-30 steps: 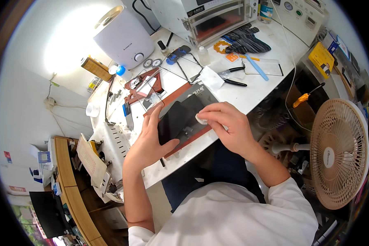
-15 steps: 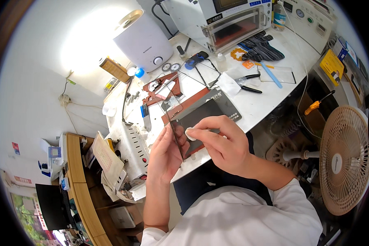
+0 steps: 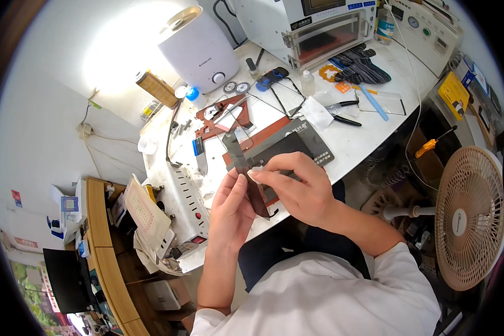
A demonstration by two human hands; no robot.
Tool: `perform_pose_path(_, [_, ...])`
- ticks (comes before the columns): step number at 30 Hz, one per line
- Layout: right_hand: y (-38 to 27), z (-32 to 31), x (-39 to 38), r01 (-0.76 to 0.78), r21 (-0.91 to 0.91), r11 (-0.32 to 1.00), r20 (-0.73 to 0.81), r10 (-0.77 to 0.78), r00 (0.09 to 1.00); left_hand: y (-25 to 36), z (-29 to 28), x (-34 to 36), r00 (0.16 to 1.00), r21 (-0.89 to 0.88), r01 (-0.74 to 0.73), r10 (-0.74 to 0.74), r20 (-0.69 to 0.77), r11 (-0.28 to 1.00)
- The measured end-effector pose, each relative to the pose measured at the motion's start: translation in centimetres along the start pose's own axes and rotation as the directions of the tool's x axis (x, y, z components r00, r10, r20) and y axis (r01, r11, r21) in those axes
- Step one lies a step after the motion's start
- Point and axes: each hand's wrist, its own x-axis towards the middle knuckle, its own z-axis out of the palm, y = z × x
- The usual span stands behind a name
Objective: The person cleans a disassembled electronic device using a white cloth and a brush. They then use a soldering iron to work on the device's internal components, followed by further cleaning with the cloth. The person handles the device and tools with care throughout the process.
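Observation:
My left hand (image 3: 229, 213) holds a dark flat panel (image 3: 242, 165) upright by its lower edge, seen nearly edge-on. My right hand (image 3: 297, 187) presses a small white wipe (image 3: 255, 175) against the panel's face with its fingertips. Both hands are raised above a dark grey work mat (image 3: 305, 143) that lies on a reddish-brown pad (image 3: 263, 134) on the white workbench (image 3: 358, 145).
On the bench stand a white humidifier (image 3: 199, 47), a box-shaped machine with a glass door (image 3: 319, 28), black gloves (image 3: 358, 64), black-handled pliers (image 3: 341, 112), a blue stick (image 3: 369, 102) and a white tissue (image 3: 318, 115). A beige fan (image 3: 470, 218) stands at my right. A white power strip (image 3: 187, 201) lies left.
The panel has been lifted from lying flat on the mat and turned upright, closer to me. My right hand has followed it with the wipe.

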Motion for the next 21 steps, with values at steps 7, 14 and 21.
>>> perform_pose_path(7, [0.1, 0.0, 0.2, 0.023, -0.025, 0.999, 0.063, -0.022, 0.998, -0.2, 0.7, 0.0, 0.988, -0.002, 0.006, -0.006, -0.153, 1.000])
perform_pose_path(14, [-0.1, -0.6, -0.2, 0.032, 0.089, 0.996, 0.145, -0.045, 0.988, 0.3, -0.4, 0.1, 1.000, -0.006, 0.005, -0.005, -0.022, 1.000])
perform_pose_path(21, [0.4, -1.4, 0.4, 0.106, 0.097, 0.990, 0.187, -0.122, 0.975, 0.1, -0.1, -0.1, 1.000, 0.011, 0.026, -0.026, -0.001, 1.000])
